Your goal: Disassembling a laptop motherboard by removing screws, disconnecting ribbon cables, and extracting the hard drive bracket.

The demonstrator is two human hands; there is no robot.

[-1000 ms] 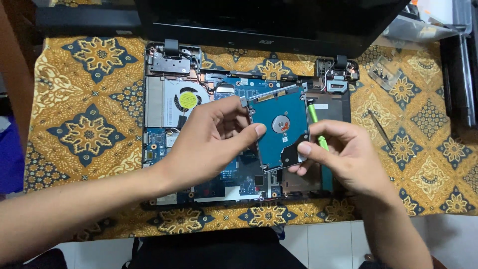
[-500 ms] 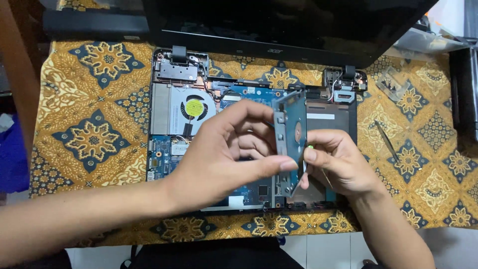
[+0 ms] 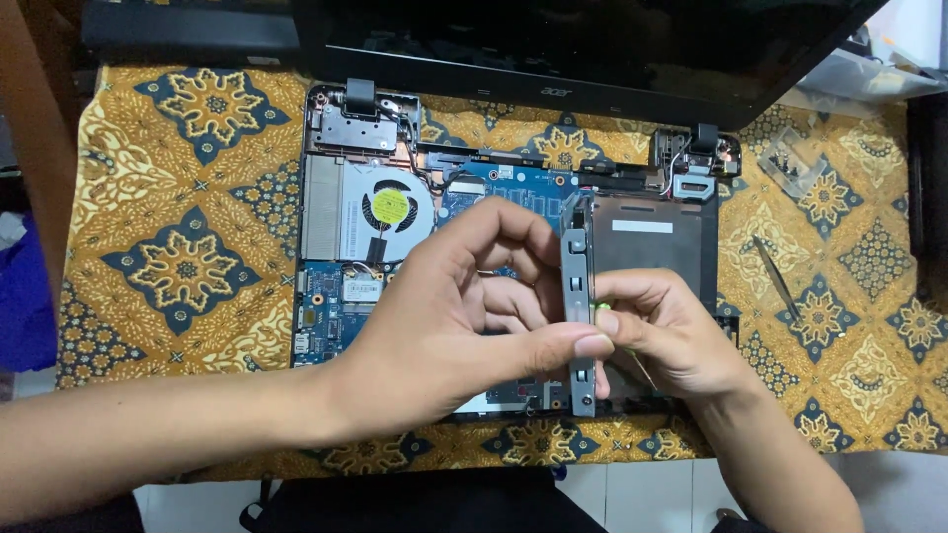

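Note:
Both hands hold a laptop hard drive (image 3: pixel 578 296) in its grey metal bracket, turned edge-on so only the narrow side shows. My left hand (image 3: pixel 464 316) grips it from the left with thumb along the front and fingers behind. My right hand (image 3: pixel 667 331) pinches its right side and also holds a thin green-handled tool, mostly hidden. They hover above the opened laptop base (image 3: pixel 326 326), over the empty black drive bay (image 3: pixel 652 242). The blue board and the fan (image 3: pixel 390 209) with its yellow sticker lie exposed to the left.
The laptop screen (image 3: pixel 592 49) stands open at the back. A batik-patterned cloth (image 3: pixel 178 266) covers the table. A slim metal tool (image 3: pixel 775 276) and a small clear bag (image 3: pixel 790 168) lie on the cloth to the right. Blue fabric (image 3: pixel 25 296) sits at the left edge.
The drive has been turned from showing its blue circuit side to standing on edge. Both hands stayed on it, shifting slightly over the drive bay.

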